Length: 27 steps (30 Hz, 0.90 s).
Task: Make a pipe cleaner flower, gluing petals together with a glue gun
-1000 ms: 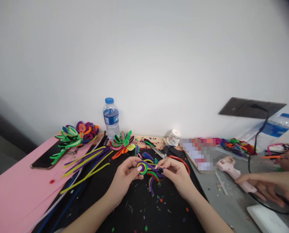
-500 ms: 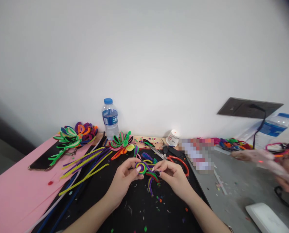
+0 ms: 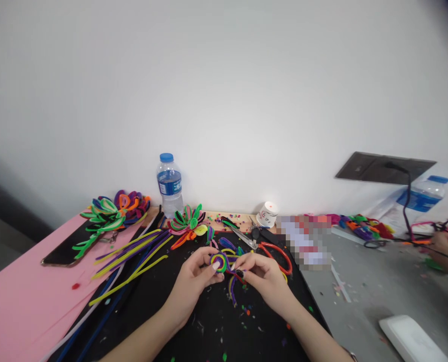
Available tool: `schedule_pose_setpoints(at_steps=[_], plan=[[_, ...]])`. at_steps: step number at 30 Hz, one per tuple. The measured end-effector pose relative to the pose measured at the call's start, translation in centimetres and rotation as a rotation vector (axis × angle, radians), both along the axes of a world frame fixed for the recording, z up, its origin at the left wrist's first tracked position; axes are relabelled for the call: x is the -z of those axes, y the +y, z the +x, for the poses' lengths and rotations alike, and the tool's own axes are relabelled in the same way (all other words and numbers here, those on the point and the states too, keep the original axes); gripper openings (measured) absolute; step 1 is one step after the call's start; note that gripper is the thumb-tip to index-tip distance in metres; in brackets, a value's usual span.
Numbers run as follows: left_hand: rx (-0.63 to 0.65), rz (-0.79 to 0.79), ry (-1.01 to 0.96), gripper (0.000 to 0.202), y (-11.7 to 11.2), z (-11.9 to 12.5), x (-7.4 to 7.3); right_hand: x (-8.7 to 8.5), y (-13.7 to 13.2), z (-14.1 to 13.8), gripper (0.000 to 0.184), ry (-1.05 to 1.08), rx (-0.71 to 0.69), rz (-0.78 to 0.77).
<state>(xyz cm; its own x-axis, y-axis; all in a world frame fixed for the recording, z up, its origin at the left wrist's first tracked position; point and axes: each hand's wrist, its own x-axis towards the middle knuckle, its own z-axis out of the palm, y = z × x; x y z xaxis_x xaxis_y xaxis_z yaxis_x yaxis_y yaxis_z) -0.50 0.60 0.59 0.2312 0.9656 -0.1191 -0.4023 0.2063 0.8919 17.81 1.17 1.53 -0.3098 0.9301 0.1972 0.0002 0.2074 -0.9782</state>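
Having small coloured scraps [image 3: 248, 312] on the black mat [image 3: 209, 337], nearer than the coil [image 3: 219, 263]. Pinching this purple, yellow and green coil over the mat between the narrowed fingers of the left hand [image 3: 188, 281]. Gripping a purple strand [image 3: 231, 271] just right of the coil with the drawn-together fingers of the right hand [image 3: 267, 281]. Beyond the coil, showing red-handled scissors [image 3: 263, 246] to its right, then a fuzzy looped flower [image 3: 188, 219] to its left. Farther beyond the coil, showing a blue-capped bottle [image 3: 170, 188] to its left and a white paper cup [image 3: 267, 214] to its right
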Motion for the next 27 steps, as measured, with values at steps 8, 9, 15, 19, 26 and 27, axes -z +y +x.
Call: schedule_pose_setpoints(at_steps=[8,9,15,19,26,27], plan=[[0.036,-0.056,-0.048,0.021,-0.25,0.25,-0.12,0.00,-0.15,-0.23,0.013,0.038,-0.029,-0.030],[0.043,-0.066,-0.061,0.021,-0.28,0.29,-0.12,0.00,-0.15,-0.23,0.013,0.043,-0.029,-0.033],[0.077,-0.102,-0.123,0.022,-0.43,0.36,-0.12,-0.08,-0.16,-0.24,0.012,0.055,-0.031,-0.056],[0.087,-0.117,-0.146,0.021,-0.48,0.35,-0.07,-0.17,-0.14,-0.22,0.011,0.066,-0.032,-0.063],[0.097,-0.131,-0.121,0.024,-0.48,0.29,-0.17,0.03,0.10,0.02,0.010,0.080,-0.040,-0.098],[0.097,-0.131,-0.109,0.025,-0.47,0.26,-0.25,0.10,0.15,0.07,0.009,0.081,-0.041,-0.102]])
